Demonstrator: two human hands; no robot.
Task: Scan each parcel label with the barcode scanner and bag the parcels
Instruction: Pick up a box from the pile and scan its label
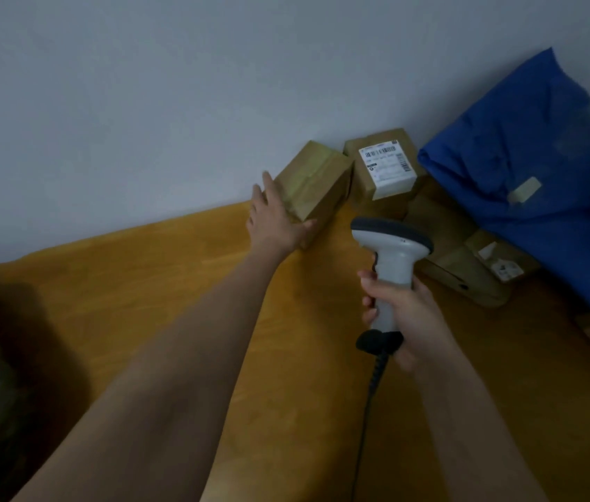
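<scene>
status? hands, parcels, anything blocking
Left hand open, flat on plain box. Right hand grips scanner. Labelled box beside it, label up. Nothing blocking.

Dim, flat indoor light, soft shadow at lower left, motion blur at left edge, wide-angle tilt.

a single head-worn view looks forward and down from above the person's own forearms, tilted so the counter (141,320) slopes up to the right. it faces a plain wall (213,85) at the counter's far edge. both arms reach away from the lens, the left hand (275,219) farther off than the right hand (405,313) (wide-angle bending stretches the near forearms). the lower left edge is blurred, perhaps by something close to the lens.
</scene>
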